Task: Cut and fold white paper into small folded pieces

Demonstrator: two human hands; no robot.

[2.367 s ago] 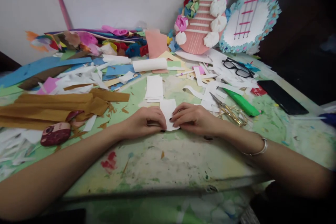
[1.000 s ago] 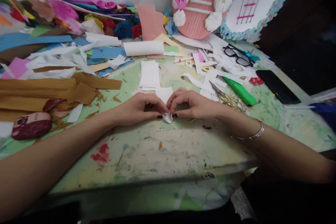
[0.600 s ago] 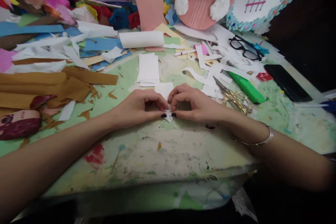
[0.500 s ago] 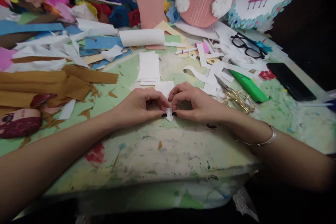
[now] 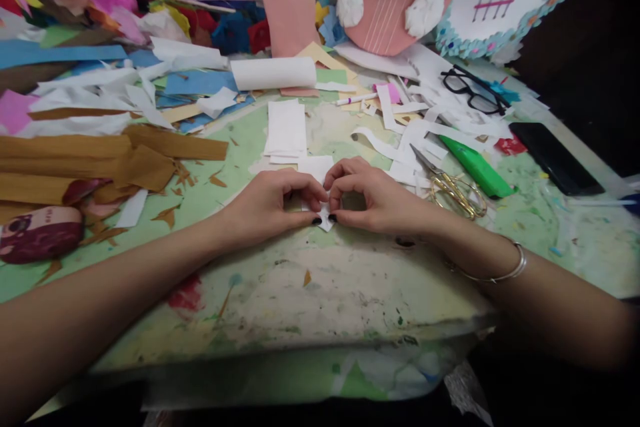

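Both hands meet over a small white paper piece [image 5: 316, 169] lying on the paint-stained green table [image 5: 320, 293]. My left hand [image 5: 270, 203] is curled, its thumb and fingers pinching the paper's near edge. My right hand [image 5: 373, 197] pinches the same edge from the other side, with a silver bangle [image 5: 493, 273] on its wrist. The pinched tip of the paper shows between the two thumbs. A stack of white paper rectangles [image 5: 286, 130] lies just beyond the hands.
Gold-handled scissors [image 5: 447, 187] and a green marker [image 5: 475, 167] lie right of my hands. Black glasses [image 5: 473, 93] and a dark phone [image 5: 555, 157] are farther right. Brown crepe strips [image 5: 100, 163] and coloured paper scraps fill the left. A pink paper guitar [image 5: 390, 0] stands behind.
The paper piece lay flat under my fingers at first; both hands have since gathered and pinched its near edge. The view has tilted slightly downward.
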